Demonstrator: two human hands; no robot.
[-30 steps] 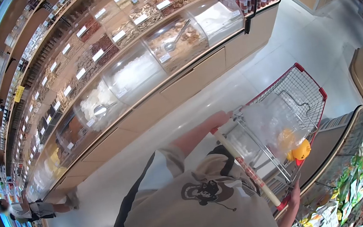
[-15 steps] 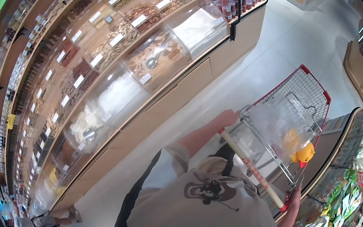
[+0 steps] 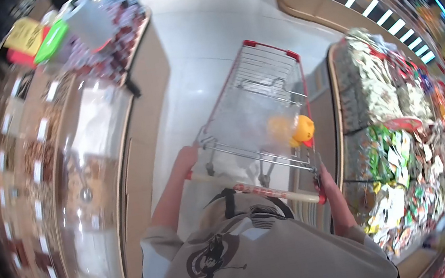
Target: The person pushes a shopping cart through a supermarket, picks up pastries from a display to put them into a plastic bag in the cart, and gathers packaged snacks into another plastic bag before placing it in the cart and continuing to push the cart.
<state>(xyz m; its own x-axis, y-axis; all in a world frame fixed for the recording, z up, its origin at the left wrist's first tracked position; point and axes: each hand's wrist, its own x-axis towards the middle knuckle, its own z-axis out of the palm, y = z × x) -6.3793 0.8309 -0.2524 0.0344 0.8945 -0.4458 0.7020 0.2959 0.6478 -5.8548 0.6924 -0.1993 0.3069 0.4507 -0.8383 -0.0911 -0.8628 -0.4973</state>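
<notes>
A shopping cart [image 3: 252,90] with a wire basket and red corner pieces stands in front of me. My left hand [image 3: 186,159] is closed on its near left corner, beside the end of the cream-coloured handlebar [image 3: 215,184]. At the near right corner, my right hand [image 3: 327,180] is closed around the cart's side by the bar's red end; its fingers are partly hidden. Clear plastic bags [image 3: 248,117] lie in the basket. Next to them at the right side sits a yellow-orange duck-shaped item [image 3: 303,129], part of it blurred behind plastic.
Clear bulk-food bins [image 3: 77,197] with scoops and labels line the left. Small red jars [image 3: 123,24] are stacked at that counter's far end. A display of packaged snacks [image 3: 393,152] stands close along the right. Pale floor [image 3: 192,39] runs ahead between them.
My view has swung round, so the cart now points straight ahead instead of off to the right. Bins have shifted to the left edge. Both hands stay on the cart.
</notes>
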